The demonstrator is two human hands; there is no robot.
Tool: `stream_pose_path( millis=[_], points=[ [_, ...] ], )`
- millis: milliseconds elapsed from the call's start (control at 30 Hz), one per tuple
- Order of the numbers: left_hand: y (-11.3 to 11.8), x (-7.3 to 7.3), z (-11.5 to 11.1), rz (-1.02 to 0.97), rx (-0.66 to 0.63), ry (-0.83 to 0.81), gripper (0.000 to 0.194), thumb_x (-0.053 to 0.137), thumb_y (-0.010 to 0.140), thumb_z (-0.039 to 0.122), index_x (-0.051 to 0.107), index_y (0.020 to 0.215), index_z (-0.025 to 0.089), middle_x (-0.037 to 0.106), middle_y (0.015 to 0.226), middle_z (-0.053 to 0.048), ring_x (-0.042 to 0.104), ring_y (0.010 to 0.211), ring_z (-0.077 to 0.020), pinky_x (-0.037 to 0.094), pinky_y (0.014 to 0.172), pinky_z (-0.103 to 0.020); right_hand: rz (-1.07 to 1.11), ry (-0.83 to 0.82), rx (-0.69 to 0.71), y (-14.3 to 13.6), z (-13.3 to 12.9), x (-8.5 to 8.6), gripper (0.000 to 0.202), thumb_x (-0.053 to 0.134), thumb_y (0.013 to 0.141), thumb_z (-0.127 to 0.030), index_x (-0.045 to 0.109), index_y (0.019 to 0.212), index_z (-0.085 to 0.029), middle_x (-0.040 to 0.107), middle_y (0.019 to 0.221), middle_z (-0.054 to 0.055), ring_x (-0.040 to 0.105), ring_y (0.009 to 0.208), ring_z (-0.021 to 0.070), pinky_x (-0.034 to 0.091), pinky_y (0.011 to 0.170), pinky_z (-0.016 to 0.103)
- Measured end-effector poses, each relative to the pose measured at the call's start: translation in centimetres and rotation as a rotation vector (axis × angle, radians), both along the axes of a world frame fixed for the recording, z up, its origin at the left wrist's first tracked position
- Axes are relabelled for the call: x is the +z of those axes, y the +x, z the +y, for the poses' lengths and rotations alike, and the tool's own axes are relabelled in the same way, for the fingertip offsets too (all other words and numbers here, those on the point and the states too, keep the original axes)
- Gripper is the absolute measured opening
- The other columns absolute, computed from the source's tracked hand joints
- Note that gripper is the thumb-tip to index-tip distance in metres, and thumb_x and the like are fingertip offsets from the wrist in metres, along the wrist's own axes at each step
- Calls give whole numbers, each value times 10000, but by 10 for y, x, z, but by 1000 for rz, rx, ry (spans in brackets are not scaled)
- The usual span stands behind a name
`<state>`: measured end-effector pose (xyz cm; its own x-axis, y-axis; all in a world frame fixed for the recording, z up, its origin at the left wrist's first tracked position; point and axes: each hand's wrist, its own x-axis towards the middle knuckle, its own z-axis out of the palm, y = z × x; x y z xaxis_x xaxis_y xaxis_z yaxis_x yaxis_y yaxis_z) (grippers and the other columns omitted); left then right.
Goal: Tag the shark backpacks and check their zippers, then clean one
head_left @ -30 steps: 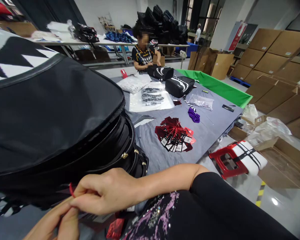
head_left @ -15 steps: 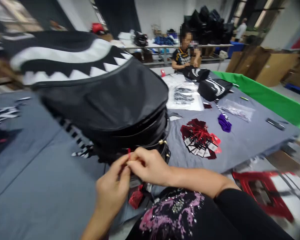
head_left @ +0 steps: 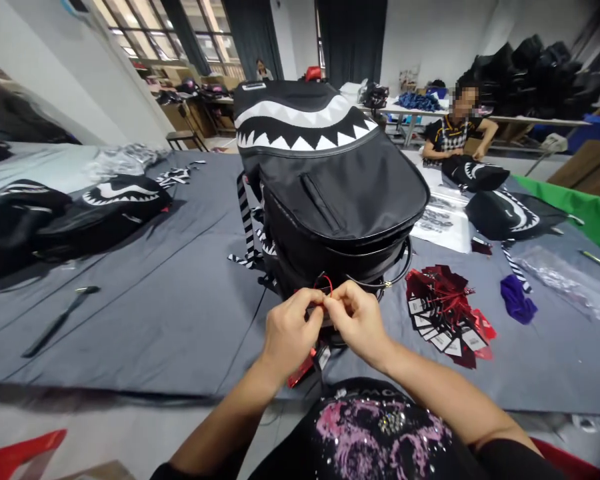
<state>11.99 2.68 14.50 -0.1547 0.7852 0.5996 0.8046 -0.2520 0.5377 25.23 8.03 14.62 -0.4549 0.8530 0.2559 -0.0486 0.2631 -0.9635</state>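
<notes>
A black backpack [head_left: 350, 180] with a white shark-teeth print stands on the grey-covered table in front of me. At its near side my left hand [head_left: 293, 327] and my right hand [head_left: 356, 321] meet, fingertips pinched together on a thin red cord [head_left: 329, 280]. The cord makes a small loop by the backpack's top edge. Below my fingers hang a red tag [head_left: 303, 370] and a white label, partly covered by my left hand. Which end of the cord each hand holds is too small to make out.
A fanned pile of red and black hang tags [head_left: 445, 313] lies to the right, beside a purple cloth bundle [head_left: 518, 299]. More shark-print bags [head_left: 100, 207] rest at left, near a dark-handled tool [head_left: 60, 322]. Across the table a co-worker [head_left: 460, 130] handles black bags.
My view has swung left, so backpack and hands appear further right. Both hands stay pinched on the red cord, whose loop now shows more clearly.
</notes>
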Motion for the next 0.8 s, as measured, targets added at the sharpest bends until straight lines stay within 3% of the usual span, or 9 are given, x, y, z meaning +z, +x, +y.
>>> stream_pose_path(
  millis=[67,200,300,367,533,667,800],
  points=[
    [0,-1,1,-2,-87,-41,185,498,882,128,656,958,186,745,872,0,694,709,-112,534,640,-196,10,-3,-8,-1,1,1,173,573,878,-281,510,741,-194,476,576,-71,425,504,71,331,481,201],
    [-1,-2,4,31,-37,55,155,516,883,126,655,838,177,747,877,-15,714,811,-132,558,745,-210,19,-9,-3,0,2,1,171,577,867,-274,503,734,-195,465,562,-78,415,493,69,320,471,198],
    [-1,0,5,52,-114,49,185,492,904,143,671,941,170,755,969,-40,721,863,-141,571,782,-223,36,-18,-13,1,2,2,180,572,867,-283,494,731,-195,467,572,-78,408,499,67,315,471,195],
    [-2,1,5,53,-152,37,202,478,918,157,674,964,175,758,968,-37,723,837,-133,575,760,-216,30,-18,-17,2,1,2,170,571,860,-275,497,731,-193,468,576,-77,404,502,66,311,471,192],
    [-3,0,6,46,-28,74,91,567,864,179,631,800,190,743,824,8,681,636,-104,522,561,-177,2,-11,-17,2,1,0,127,561,844,-244,514,738,-193,479,568,-76,415,497,65,312,475,189],
    [-5,-3,7,85,-146,48,166,501,912,183,657,971,187,756,915,-13,717,746,-119,558,655,-184,17,1,-27,2,3,0,133,568,846,-259,521,742,-191,483,577,-75,419,505,66,318,482,189],
    [-5,-5,8,98,-42,100,90,566,884,186,641,833,189,746,851,-2,713,727,-121,552,640,-180,-6,26,-29,3,5,0,135,593,826,-238,522,721,-189,469,564,-80,409,500,62,305,478,183]
  ],
)
